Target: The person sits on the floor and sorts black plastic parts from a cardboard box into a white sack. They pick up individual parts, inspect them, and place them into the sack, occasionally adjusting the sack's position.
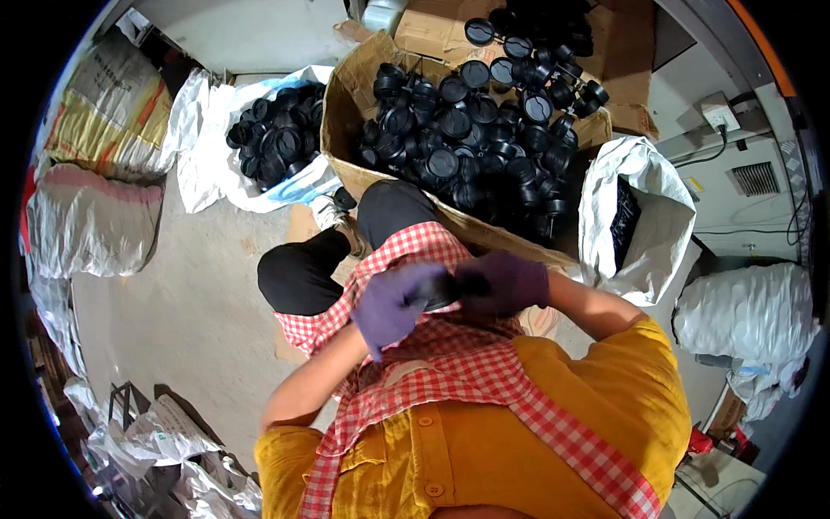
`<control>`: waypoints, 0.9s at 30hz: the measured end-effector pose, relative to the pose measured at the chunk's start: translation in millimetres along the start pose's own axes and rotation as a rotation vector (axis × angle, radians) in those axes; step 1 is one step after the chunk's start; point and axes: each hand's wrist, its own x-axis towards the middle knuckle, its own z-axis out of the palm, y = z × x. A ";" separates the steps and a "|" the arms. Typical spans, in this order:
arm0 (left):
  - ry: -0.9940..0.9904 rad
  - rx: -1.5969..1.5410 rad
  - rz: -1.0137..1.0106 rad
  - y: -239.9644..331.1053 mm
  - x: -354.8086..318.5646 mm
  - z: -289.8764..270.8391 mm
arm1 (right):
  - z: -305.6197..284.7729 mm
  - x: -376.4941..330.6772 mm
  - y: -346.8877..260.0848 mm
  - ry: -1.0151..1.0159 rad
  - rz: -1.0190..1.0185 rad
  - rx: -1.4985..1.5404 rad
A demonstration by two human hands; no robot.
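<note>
At the middle of the frame, two purple-gloved hands meet at a black round part

Just right of centre, above the person's lap, the left hand (393,307) is curled, its grip closed around a black round part (443,292). The right hand (512,284) comes from the right, its fingers at the dark right end of that piece. Blur hides the contact, so I cannot tell how far the right grip is closed, or whether it has a second piece.

Beneath the hands lies a red-and-white checked apron (458,363), worn over a yellow shirt (596,381) that fills the bottom centre. Black-clad knees (298,281) show left of centre and above the hands.

At top centre, a large open cardboard box (344,95) brims with a pile of similar black parts (445,164), heaped highest toward the upper right. Left of it, a white sack (199,177) lies open around a smaller black heap (281,143). To the box's right, another open white sack (653,264) shows dark contents.

Along the left edge, full sacks (95,221) are stacked on the grey floor (190,320). Crumpled plastic bags (164,445) fill the lower left; a bulging white bundle (745,311) sits at the right edge.
</note>
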 end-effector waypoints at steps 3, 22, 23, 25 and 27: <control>-0.163 0.882 0.702 58.2 6.3 -7.3 | 10.6 -13.2 3.8 -0.319 0.096 0.359; 0.488 -0.067 0.039 16.6 57.8 14.6 | -27.1 82.2 10.2 0.977 -0.227 0.473; 0.528 0.408 0.138 17.5 62.6 15.5 | -25.9 89.8 24.9 1.007 -0.153 0.399; 0.441 0.555 0.090 15.7 65.4 8.3 | -24.2 105.7 43.2 1.134 -0.101 0.084; 0.383 0.643 0.061 16.3 65.8 2.2 | -20.7 121.4 56.1 1.208 -0.197 -0.096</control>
